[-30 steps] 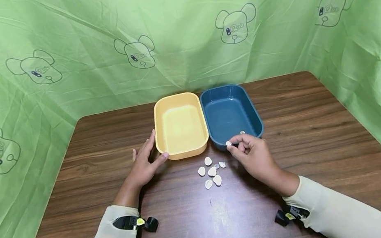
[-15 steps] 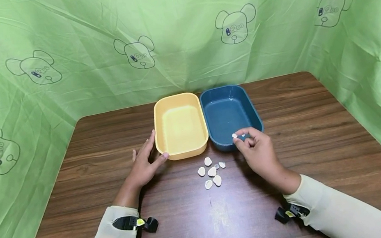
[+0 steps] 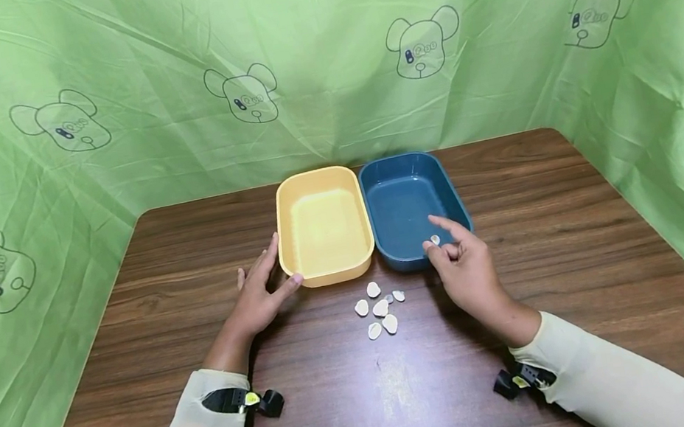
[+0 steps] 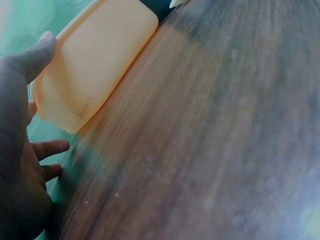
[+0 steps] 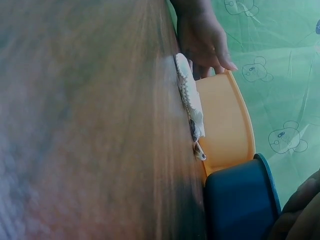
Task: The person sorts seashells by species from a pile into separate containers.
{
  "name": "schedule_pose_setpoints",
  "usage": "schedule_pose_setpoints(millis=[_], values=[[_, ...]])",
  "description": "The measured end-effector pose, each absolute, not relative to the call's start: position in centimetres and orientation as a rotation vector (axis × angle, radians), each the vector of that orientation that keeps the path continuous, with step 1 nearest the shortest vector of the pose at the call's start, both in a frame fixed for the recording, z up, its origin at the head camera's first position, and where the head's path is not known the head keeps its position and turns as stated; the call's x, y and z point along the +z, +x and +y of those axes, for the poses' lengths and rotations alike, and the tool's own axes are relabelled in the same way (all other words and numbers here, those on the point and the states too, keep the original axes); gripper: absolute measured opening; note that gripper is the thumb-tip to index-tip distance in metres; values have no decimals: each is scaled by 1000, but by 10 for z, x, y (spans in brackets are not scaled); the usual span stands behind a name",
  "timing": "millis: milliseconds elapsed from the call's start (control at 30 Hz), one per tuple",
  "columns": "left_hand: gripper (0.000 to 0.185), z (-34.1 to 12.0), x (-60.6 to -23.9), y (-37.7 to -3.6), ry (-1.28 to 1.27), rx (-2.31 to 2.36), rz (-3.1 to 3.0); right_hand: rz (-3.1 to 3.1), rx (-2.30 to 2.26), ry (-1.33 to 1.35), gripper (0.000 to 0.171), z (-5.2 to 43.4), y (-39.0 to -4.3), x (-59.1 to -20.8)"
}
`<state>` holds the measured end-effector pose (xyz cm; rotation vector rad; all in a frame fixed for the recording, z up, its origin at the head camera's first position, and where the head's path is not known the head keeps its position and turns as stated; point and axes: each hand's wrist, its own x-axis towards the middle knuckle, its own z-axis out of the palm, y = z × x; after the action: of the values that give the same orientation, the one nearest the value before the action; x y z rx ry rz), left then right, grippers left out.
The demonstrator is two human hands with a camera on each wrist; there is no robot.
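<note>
From the head view, the left hand point(image 3: 256, 300) lies with straight fingers against the near left corner of the yellow tray point(image 3: 323, 225), the thumb touching its front wall. The right hand point(image 3: 467, 270) is over the near edge of the blue tray point(image 3: 415, 206); its fingers are spread and relaxed, and a small pale shell point(image 3: 435, 240) sits just at the fingertips. I cannot tell if it is pinched or only touched. A small heap of shells point(image 3: 380, 307) lies on the brown counter point(image 3: 589, 249) in front of both trays, between the hands.

The left wrist view shows the left hand point(image 4: 20, 150) open beside the yellow tray point(image 4: 95, 60).

The right wrist view shows the shells point(image 5: 190, 100) in a line before the yellow tray point(image 5: 225, 125), with the blue tray point(image 5: 240, 205) next to it.
</note>
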<state>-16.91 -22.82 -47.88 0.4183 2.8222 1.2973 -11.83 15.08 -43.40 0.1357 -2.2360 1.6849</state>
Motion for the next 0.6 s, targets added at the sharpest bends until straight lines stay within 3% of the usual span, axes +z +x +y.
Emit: schedule_pose_setpoints(millis=[300, 600], values=[[99, -225, -469, -165, 406, 1281, 2810, -2207, 1781, 207, 40, 149, -116, -432], [99, -235, -494, -177, 432, 1289, 2834, -2208, 1810, 346, 36, 147, -113, -434]])
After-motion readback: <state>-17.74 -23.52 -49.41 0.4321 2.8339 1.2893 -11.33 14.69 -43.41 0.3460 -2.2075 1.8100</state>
